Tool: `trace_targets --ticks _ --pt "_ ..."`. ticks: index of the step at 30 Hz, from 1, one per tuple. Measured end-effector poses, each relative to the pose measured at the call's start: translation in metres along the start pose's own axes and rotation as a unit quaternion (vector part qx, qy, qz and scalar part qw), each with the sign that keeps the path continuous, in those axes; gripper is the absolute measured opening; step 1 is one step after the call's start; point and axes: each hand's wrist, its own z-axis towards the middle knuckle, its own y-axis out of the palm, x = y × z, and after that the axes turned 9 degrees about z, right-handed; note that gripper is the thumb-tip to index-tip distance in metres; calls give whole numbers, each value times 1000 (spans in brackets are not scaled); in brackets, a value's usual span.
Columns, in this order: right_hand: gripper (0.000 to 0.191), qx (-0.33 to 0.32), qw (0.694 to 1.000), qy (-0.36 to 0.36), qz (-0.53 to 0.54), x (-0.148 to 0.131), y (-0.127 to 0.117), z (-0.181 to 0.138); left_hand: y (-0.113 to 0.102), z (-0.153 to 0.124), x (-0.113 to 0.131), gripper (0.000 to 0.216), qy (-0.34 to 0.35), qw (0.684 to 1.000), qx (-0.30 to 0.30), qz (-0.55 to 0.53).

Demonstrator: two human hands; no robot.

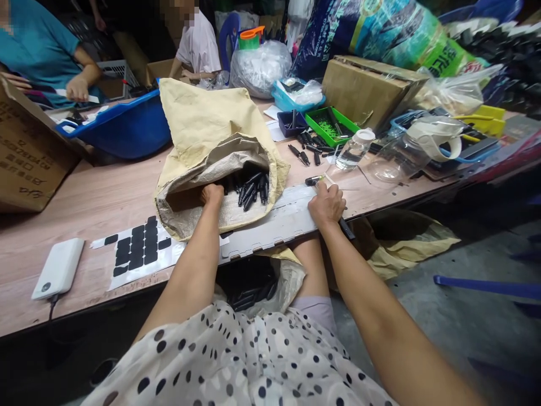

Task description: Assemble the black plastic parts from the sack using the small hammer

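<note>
My left hand [212, 195] is inside the mouth of a yellow woven sack [211, 113] lying on the table. Its fingers look curled, and whatever they hold is hidden. Beside it in the sack lies a heap of slim black plastic pieces [253, 189]. My right hand [327, 204] is closed on the grey board [270, 217] at the table's front edge; I cannot make out what is in its fingers. A short black piece with a yellowish end [313, 180] shows by its fingertips, and a black handle-like bar [346, 228] sticks out below its wrist.
A white power bank [59, 268] and a sheet of black stickers [137, 248] lie left. Behind are a blue basin [122, 132], a green tray [329, 125], a clear bottle [355, 149] and a cardboard box [367, 90]. Two people sit across the table.
</note>
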Motion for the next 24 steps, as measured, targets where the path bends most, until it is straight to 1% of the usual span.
trace_targets --ticks 2,3,4,5,6,8,10,12,14,17,21,24 --pt "43 -3 1000 5 -7 -1 -2 0 -5 -12 -3 17 -23 1000 9 16" --pt "43 -5 1000 7 -10 -2 -2 0 -9 -22 -5 17 -21 999 18 23" --pt "43 -5 1000 7 -13 -2 -3 0 -13 -35 -7 17 -3 999 29 25" --pt "43 -5 1000 6 -15 -2 -3 0 -17 -50 -10 18 32 998 42 21" --pt "43 -4 1000 4 -15 -2 -2 0 -21 -67 -14 18 87 995 53 7" --pt "44 0 1000 1 -14 0 -1 1 -26 -103 -23 21 204 977 61 -33" --pt "43 6 1000 1 -11 1 2 2 -29 -132 -32 21 299 952 32 -54" --pt "43 12 1000 3 -7 3 4 3 -27 -151 -41 20 340 939 -3 -57" --pt "43 17 1000 4 -1 5 6 3 -23 -158 -49 18 336 940 -24 -51" --pt "43 21 1000 5 10 6 8 4 -16 -156 -56 17 306 950 -35 -55" --pt "43 16 999 19 35 8 7 8 -9 -150 -55 20 274 958 -38 -76" --pt "44 29 996 32 74 7 0 10 -6 -149 -52 14 252 963 -35 -84"
